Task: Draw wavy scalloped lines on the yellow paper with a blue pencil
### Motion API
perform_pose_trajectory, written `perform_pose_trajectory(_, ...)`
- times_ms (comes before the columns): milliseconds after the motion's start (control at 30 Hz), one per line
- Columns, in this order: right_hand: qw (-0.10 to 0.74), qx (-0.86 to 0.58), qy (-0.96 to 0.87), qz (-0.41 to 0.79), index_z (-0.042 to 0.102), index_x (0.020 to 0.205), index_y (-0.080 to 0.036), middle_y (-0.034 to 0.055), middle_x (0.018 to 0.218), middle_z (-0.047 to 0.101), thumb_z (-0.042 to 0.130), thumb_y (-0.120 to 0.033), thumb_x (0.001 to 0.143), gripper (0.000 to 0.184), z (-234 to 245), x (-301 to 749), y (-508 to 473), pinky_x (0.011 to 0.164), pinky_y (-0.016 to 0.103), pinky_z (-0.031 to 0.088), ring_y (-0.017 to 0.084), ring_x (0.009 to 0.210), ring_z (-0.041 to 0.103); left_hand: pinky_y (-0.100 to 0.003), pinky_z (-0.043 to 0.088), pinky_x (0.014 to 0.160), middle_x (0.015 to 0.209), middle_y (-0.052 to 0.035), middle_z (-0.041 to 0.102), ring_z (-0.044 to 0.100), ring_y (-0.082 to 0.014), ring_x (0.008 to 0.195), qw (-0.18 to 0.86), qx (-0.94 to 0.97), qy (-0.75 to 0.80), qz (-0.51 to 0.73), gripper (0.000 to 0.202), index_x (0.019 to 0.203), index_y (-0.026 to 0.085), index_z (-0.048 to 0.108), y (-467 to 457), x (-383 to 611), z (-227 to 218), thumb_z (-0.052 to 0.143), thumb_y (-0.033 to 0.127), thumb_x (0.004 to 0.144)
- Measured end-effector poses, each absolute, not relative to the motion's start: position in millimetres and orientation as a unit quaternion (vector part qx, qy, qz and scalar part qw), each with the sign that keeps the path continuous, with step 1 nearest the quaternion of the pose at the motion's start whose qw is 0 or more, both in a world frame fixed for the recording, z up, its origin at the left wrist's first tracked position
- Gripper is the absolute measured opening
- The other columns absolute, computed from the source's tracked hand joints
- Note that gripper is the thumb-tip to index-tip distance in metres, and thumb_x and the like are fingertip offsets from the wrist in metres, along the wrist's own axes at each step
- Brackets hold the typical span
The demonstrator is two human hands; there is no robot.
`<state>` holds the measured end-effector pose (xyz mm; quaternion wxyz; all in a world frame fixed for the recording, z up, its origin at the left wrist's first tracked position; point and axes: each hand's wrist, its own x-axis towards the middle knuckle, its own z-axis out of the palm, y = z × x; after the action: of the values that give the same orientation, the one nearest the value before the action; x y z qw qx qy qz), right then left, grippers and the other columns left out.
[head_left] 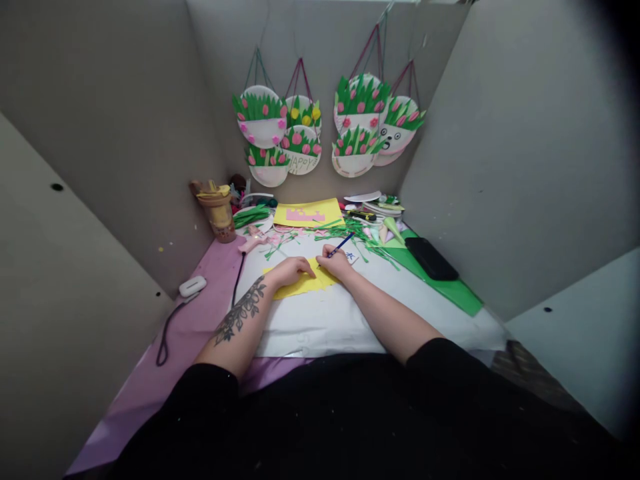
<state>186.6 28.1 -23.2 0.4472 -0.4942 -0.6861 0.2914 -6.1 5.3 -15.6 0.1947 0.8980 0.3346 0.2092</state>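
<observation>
My left hand (291, 271) rests on a piece of yellow paper (306, 287), its fingers stretched toward the middle of the sheet. In my right hand (336, 263) a dark blue pencil (345, 241) is gripped, tilted up to the right, with its tip down at the yellow paper close to my left fingertips. Whether anything small lies under the left fingers cannot be made out. The yellow paper has an uneven near edge and lies on a white covering (320, 330).
Behind my hands lie a yellow sheet (285, 211) with pink cut paper, green paper strips (345, 230) and a pink glue gun (253, 243). A black case (431, 259) sits on a green sheet (463, 295). A cup (220, 217) and white earbud case (193, 287) stand left. Paper-plate flower crafts (263, 130) hang behind.
</observation>
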Motion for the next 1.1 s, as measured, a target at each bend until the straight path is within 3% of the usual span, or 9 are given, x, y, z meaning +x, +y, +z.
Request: perform_pose_trajectory(1100, 0.435, -0.505, -0.694, 0.274, 0.039, 0.055, -0.02, -0.006, 0.051, 0.04, 0.056, -0.031, 0.062, 0.021, -24.6, 186.0, 27.9, 0.051, 0.023, 0.029, 0.01, 0.053, 0.037, -0.022, 0.045, 0.087, 0.1, -0.0035, 0.065, 0.06, -0.0119, 0.09, 0.2, 0.897, 0.334, 0.207, 0.055, 0.098, 0.021, 0.073, 7.0, -7.3, -18.4, 0.038, -0.008, 0.067)
